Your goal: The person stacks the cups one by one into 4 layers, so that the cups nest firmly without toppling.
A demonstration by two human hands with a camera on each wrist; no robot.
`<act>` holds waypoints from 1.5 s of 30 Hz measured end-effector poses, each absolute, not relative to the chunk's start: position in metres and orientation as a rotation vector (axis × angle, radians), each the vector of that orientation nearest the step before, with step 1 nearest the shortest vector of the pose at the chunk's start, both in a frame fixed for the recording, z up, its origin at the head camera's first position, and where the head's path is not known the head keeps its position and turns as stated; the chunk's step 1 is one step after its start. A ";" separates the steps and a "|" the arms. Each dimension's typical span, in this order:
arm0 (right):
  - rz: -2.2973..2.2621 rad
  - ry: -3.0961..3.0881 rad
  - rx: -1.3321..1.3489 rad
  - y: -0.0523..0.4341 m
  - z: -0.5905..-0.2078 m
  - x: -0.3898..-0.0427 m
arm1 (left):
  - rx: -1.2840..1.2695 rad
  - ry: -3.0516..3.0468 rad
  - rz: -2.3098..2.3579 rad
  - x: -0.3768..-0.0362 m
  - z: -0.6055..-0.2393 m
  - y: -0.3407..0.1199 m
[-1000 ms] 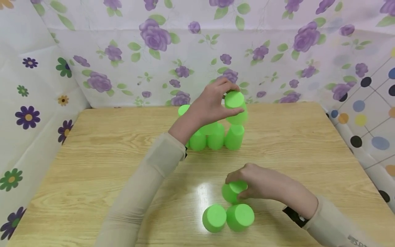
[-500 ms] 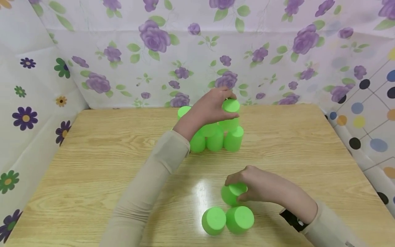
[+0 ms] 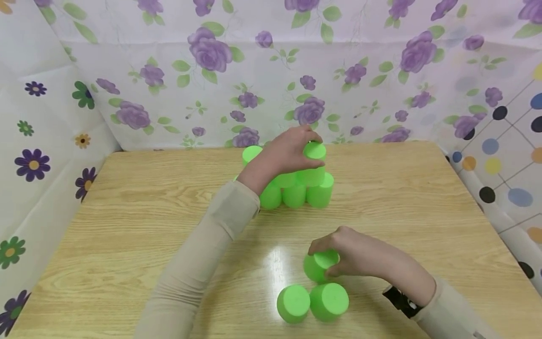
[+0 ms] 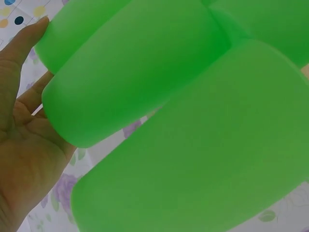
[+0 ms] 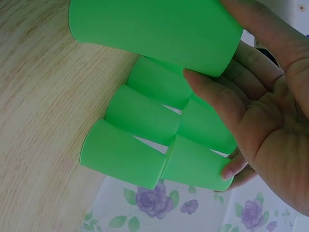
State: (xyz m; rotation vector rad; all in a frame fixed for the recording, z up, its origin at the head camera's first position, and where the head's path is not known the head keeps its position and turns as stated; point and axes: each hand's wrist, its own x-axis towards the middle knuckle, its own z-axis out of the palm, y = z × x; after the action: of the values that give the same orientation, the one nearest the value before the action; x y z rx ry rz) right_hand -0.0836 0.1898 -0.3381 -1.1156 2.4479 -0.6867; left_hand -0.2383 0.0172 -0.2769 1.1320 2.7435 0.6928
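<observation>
The wooden table (image 3: 139,221) carries a pyramid of upside-down green cups (image 3: 296,190) at its far side. The left hand (image 3: 288,153) has brought its gripped cup (image 3: 314,162) down from mid-air onto the second tier, so that level looks nearly filled. The right hand (image 3: 355,254) stays curled around a near cup (image 3: 319,266), beside two loose cups (image 3: 311,302).

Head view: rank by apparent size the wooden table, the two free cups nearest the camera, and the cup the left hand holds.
1. Wooden table.
2. Two free cups, alike.
3. Cup held by left hand, though distance may shrink it.
</observation>
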 end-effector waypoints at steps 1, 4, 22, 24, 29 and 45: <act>-0.690 2.450 -1.117 0.190 -0.338 -0.084 | 1.128 2.740 0.685 -0.238 -0.276 0.018; -0.694 2.455 -1.115 0.190 -0.337 -0.084 | 1.113 2.731 0.660 -0.237 -0.273 0.019; -0.746 2.441 -1.117 0.189 -0.348 -0.082 | 1.329 2.983 0.602 -0.199 -0.283 0.003; -0.745 2.445 -1.138 0.192 -0.351 -0.081 | 1.432 3.002 0.718 -0.179 -0.285 -0.004; -0.711 2.485 -1.238 0.204 -0.358 -0.078 | 1.670 2.893 0.932 -0.115 -0.303 -0.028; -0.469 2.623 -1.594 0.225 -0.312 -0.090 | 1.137 2.729 1.146 -0.001 -0.386 -0.084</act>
State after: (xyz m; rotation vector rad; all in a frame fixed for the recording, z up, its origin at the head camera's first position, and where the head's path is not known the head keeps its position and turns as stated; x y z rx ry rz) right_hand -0.0898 0.2247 -0.3116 -1.5938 2.6231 -0.4685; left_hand -0.0010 -0.0837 -0.3859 1.1372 2.7286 1.1460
